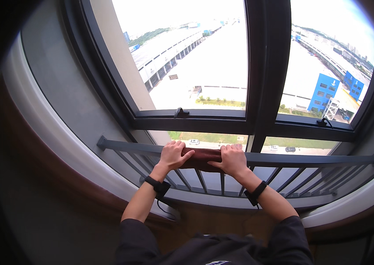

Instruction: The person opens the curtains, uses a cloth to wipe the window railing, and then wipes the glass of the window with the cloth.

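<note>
A dark red-brown cloth (203, 159) lies folded over the top rail of a dark grey metal railing (309, 160) in front of a window. My left hand (173, 155) grips the cloth's left end against the rail, its thumb pointing inward. At the cloth's right end my right hand (233, 159) holds it down in the same way, fingers over the rail. The part of the rail beneath the cloth is hidden. Each wrist wears a black strap with a small black box and a cable.
Beyond the railing stand dark window frames (266, 66) with a left window handle (181, 113) and a right window handle (324, 122). Pale curtains (51, 122) hang at both sides. Outside, far below, are buildings and parked cars.
</note>
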`<action>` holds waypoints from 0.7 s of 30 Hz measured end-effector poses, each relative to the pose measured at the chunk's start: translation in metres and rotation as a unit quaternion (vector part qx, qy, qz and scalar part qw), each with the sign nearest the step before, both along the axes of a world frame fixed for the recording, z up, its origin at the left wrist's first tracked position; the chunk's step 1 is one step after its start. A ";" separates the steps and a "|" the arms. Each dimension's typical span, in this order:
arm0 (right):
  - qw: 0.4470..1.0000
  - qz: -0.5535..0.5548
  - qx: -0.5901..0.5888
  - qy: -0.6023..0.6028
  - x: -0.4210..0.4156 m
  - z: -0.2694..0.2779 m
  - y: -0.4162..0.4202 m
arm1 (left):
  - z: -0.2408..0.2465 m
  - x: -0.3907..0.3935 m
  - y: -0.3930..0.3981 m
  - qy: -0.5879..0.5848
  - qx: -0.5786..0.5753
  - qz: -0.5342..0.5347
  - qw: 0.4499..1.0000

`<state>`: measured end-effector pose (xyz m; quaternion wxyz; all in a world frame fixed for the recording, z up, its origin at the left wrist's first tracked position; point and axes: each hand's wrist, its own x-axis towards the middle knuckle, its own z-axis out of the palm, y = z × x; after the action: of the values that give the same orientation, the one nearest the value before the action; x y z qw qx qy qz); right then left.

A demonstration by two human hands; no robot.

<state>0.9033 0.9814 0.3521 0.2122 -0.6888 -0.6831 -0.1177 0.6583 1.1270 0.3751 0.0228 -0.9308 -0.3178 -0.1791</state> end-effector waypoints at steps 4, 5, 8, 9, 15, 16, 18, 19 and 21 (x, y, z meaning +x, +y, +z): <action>0.998 -0.049 0.029 -0.013 0.102 0.006 -0.081 | 0.010 0.090 -0.059 0.063 -0.011 -0.090 0.994; 0.998 -0.057 0.016 -0.012 0.125 0.006 -0.099 | 0.010 0.113 -0.072 0.078 -0.016 -0.104 0.991; 0.995 -0.091 0.014 -0.050 0.185 0.011 -0.150 | 0.008 0.188 -0.119 0.082 -0.027 -0.133 0.987; 0.993 -0.100 0.015 -0.058 0.204 0.013 -0.164 | 0.000 0.209 -0.131 0.044 -0.003 -0.153 0.987; 0.989 -0.110 0.033 -0.097 0.327 0.012 -0.250 | -0.007 0.329 -0.199 0.050 -0.014 -0.222 0.974; 0.991 -0.112 0.025 -0.065 0.346 0.012 -0.264 | -0.009 0.351 -0.209 0.048 -0.023 -0.229 0.972; 0.990 -0.135 0.020 -0.023 0.375 0.011 -0.286 | -0.012 0.387 -0.229 0.048 -0.039 -0.237 0.970; 0.989 -0.147 0.027 -0.018 0.391 0.010 -0.298 | -0.012 0.407 -0.239 0.048 -0.045 -0.246 0.967; 0.988 -0.146 0.046 -0.027 0.424 0.008 -0.322 | -0.016 0.444 -0.260 0.034 -0.054 -0.253 0.965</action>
<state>1.3271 0.6592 0.3599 0.2057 -0.7672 -0.5747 -0.1973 1.1022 0.8674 0.3589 -0.0627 -0.9863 -0.0799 -0.1297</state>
